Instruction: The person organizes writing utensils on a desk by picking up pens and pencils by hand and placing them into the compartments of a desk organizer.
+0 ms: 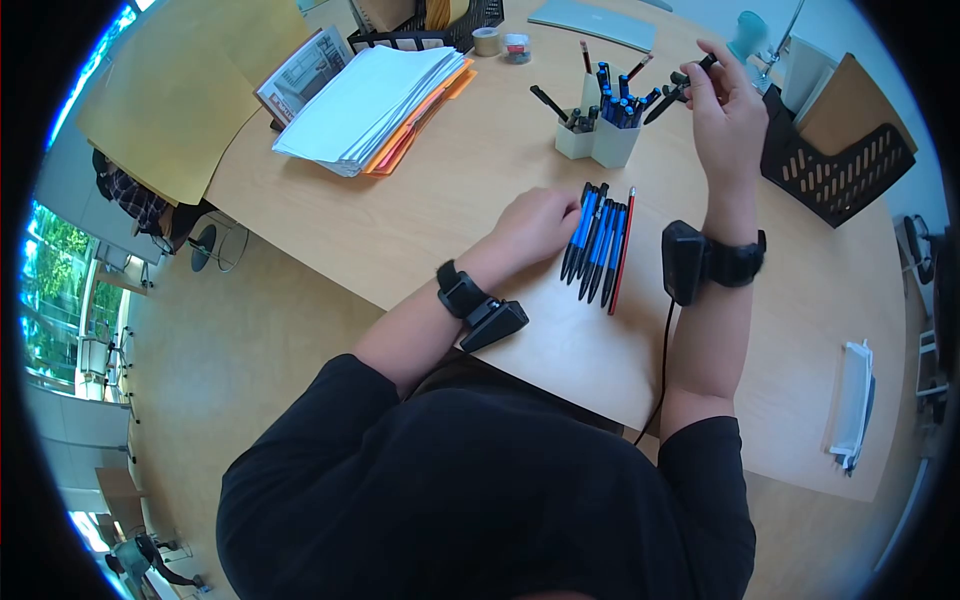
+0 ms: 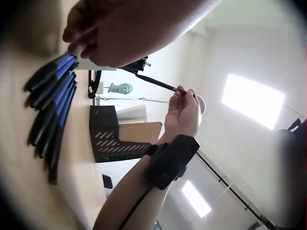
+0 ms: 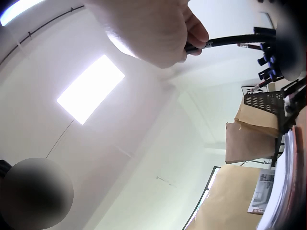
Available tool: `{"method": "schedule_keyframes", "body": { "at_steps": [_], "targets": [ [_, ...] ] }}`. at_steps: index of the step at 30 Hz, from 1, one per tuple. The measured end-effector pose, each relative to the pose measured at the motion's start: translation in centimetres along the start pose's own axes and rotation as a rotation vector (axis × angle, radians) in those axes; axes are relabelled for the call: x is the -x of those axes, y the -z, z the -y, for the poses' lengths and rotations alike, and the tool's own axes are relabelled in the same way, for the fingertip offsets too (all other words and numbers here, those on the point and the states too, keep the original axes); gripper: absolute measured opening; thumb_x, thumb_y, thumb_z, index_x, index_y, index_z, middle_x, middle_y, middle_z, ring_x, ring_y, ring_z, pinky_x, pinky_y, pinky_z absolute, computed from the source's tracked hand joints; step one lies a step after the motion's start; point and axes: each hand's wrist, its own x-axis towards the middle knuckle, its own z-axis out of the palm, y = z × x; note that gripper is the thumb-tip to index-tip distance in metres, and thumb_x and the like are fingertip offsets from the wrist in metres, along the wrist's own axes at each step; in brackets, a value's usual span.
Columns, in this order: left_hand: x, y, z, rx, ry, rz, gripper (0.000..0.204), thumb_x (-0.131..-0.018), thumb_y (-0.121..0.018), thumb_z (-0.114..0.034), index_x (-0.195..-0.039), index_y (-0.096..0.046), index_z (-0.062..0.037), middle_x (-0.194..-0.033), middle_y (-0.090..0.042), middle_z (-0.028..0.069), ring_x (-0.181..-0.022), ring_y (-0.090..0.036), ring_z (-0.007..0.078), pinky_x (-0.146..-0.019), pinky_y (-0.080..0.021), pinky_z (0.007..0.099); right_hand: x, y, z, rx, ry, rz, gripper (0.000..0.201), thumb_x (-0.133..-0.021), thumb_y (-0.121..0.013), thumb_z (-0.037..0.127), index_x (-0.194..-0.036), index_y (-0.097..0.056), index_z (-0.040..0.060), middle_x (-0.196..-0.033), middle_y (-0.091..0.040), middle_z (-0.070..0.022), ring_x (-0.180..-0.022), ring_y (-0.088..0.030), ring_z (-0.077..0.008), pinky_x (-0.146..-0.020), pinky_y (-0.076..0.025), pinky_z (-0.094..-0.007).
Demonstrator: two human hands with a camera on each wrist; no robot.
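My right hand (image 1: 725,105) is raised above the desk and pinches a black pen (image 1: 680,90) by one end, close to the white pen holder (image 1: 598,135) full of pens. The same black pen (image 3: 230,40) shows in the right wrist view and as a thin dark rod, the pen (image 2: 156,82), in the left wrist view. My left hand (image 1: 540,225) rests on the desk with curled fingers touching the left side of a row of blue and black pens (image 1: 595,245). A red pencil (image 1: 623,250) lies at the right end of that row.
A stack of white papers on orange folders (image 1: 375,105) lies at the far left of the wooden desk (image 1: 420,220). A black mesh file tray (image 1: 835,165) stands at the right, a white object (image 1: 855,405) near the right edge, tape rolls (image 1: 487,40) at the back.
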Motion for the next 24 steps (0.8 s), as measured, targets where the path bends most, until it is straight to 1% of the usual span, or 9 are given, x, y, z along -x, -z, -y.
{"method": "schedule_keyframes", "body": {
  "at_steps": [2,5,8,11,15,17,18,20,24],
  "targets": [
    [0.2,-0.6,-0.1,-0.092,0.086,0.085,0.019,-0.084,-0.056,-0.019,-0.091,-0.064,-0.0028,-0.079,-0.066,0.0161,-0.072,-0.063,0.0314,-0.068,-0.05,0.0399,0.2,-1.0,-1.8,0.059,-0.008,-0.033,0.026,-0.086,-0.061,0.012,-0.111,-0.063,0.0057,-0.081,-0.068,-0.0101,-0.072,-0.065,-0.0146,-0.065,-0.05,-0.0262],
    [0.3,-0.3,-1.2,-0.183,0.164,0.12,0.02,-0.079,-0.06,-0.022,-0.085,-0.063,-0.0039,-0.078,-0.066,0.0158,-0.075,-0.063,0.0321,-0.068,-0.05,0.0399,1.0,-2.3,-3.4,0.095,-0.01,-0.032,0.026,-0.086,-0.06,0.014,-0.111,-0.063,0.0067,-0.083,-0.068,-0.0127,-0.074,-0.067,-0.0219,-0.067,-0.051,-0.0298],
    [0.4,0.3,-1.4,-0.306,0.222,0.154,0.021,-0.073,-0.062,-0.025,-0.079,-0.063,-0.0052,-0.074,-0.065,0.0155,-0.074,-0.064,0.0319,-0.068,-0.05,0.0404,1.7,-3.0,-5.0,0.306,-0.018,0.227,0.027,-0.087,-0.059,0.02,-0.108,-0.065,0.0044,-0.091,-0.068,-0.0165,-0.081,-0.065,-0.0328,-0.074,-0.051,-0.0359],
    [0.5,1.4,-1.3,-0.413,0.283,0.265,0.02,-0.072,-0.062,-0.026,-0.074,-0.063,-0.0057,-0.072,-0.065,0.0149,-0.072,-0.063,0.0326,-0.067,-0.05,0.0412,1.8,-2.6,-5.7,0.41,0.035,0.313,0.028,-0.087,-0.058,0.023,-0.105,-0.067,0.0036,-0.094,-0.068,-0.0176,-0.081,-0.065,-0.0314,-0.074,-0.051,-0.0361],
    [0.5,1.6,-0.1,-0.417,0.277,0.222,0.02,-0.072,-0.063,-0.025,-0.071,-0.063,-0.0049,-0.067,-0.063,0.0137,-0.067,-0.063,0.031,-0.064,-0.05,0.0395,0.5,-1.1,-3.5,0.328,-0.004,0.245,0.03,-0.086,-0.059,0.026,-0.105,-0.067,0.0033,-0.096,-0.068,-0.0171,-0.081,-0.066,-0.028,-0.073,-0.051,-0.0353],
    [0.4,1.6,0.3,-0.124,0.195,0.015,0.019,-0.077,-0.064,-0.022,-0.076,-0.063,-0.0027,-0.068,-0.064,0.0098,-0.06,-0.062,0.0209,-0.058,-0.049,0.0331,0.3,-0.1,-1.5,0.235,-0.088,0.221,0.032,-0.085,-0.061,0.028,-0.104,-0.068,0.0035,-0.094,-0.07,-0.0135,-0.078,-0.066,-0.0216,-0.071,-0.051,-0.0327],
    [0.3,1.5,0.2,-0.122,0.193,0.018,0.019,-0.077,-0.064,-0.022,-0.076,-0.063,-0.0027,-0.068,-0.064,0.0098,-0.06,-0.062,0.0209,-0.058,-0.049,0.0331,0.1,0.2,-1.2,0.238,-0.09,0.221,0.032,-0.085,-0.061,0.028,-0.104,-0.068,0.0035,-0.094,-0.07,-0.0135,-0.078,-0.066,-0.0216,-0.071,-0.051,-0.0327],
    [0.4,1.3,-0.4,0.247,0.001,-0.199,0.016,-0.085,-0.062,-0.017,-0.087,-0.061,-0.001,-0.073,-0.065,0.0052,-0.058,-0.057,0.0089,-0.054,-0.046,0.0244,-0.1,0.6,-0.5,0.071,-0.167,0.443,0.039,-0.084,-0.064,0.027,-0.114,-0.063,0.0022,-0.095,-0.07,-0.011,-0.074,-0.063,-0.0154,-0.067,-0.049,-0.0279],
    [0.8,0.9,-1.2,0.56,-0.06,-0.145,0.014,-0.091,-0.057,-0.012,-0.098,-0.057,-0.0006,-0.081,-0.066,0.0039,-0.06,-0.054,0.0033,-0.052,-0.044,0.0193,1.3,0.0,3.1,-0.24,-0.366,0.744,0.049,-0.086,-0.062,0.013,-0.132,-0.048,0.0022,-0.097,-0.069,-0.0068,-0.072,-0.058,-0.0064,-0.061,-0.045,-0.0205]
  ]
}}
